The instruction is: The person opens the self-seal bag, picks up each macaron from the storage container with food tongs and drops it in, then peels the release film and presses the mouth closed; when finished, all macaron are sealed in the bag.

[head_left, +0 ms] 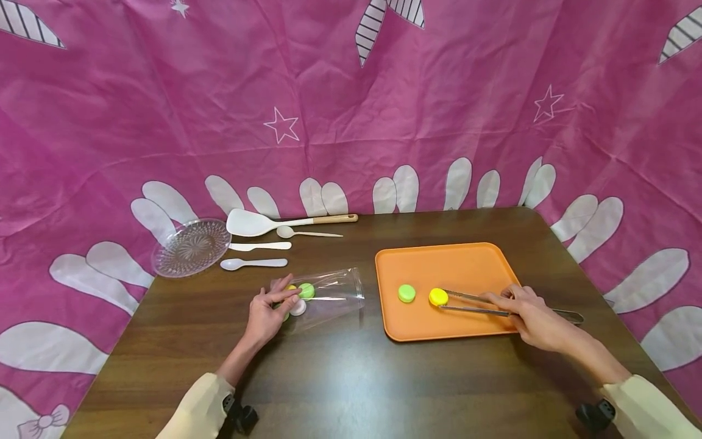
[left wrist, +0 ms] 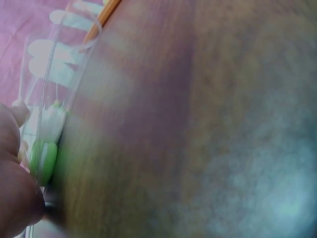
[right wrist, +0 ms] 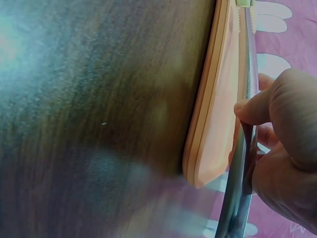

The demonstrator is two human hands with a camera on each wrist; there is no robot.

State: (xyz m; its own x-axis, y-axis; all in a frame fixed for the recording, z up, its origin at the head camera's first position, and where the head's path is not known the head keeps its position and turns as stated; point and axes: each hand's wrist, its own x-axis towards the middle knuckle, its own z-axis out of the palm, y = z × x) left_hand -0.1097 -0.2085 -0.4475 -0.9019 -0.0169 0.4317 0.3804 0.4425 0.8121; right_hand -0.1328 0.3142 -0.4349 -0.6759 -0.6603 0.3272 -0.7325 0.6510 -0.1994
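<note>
My right hand point(head_left: 540, 317) grips metal tongs point(head_left: 482, 311) over the orange tray point(head_left: 450, 262). The tong tips are on either side of a yellow macaron point(head_left: 438, 297), and a green macaron point(head_left: 406, 293) lies to its left on the tray. In the right wrist view, thumb and fingers press the tongs point(right wrist: 240, 173) from both sides. My left hand point(head_left: 269, 314) pinches the end of a clear plastic bag point(head_left: 334, 299) lying on the table. Inside the bag are several macarons, among them a green one point(head_left: 306, 291) and a white one point(head_left: 298, 307); the fingers partly hide others.
Left of the bag's far side stands a clear patterned plate point(head_left: 192, 249). Beside it lie a white spatula point(head_left: 252, 223) with a wooden handle, a small pale spoon point(head_left: 286, 231), a white knife point(head_left: 260, 246) and a white spoon point(head_left: 255, 263). A pink curtain point(head_left: 351, 110) hangs behind the table.
</note>
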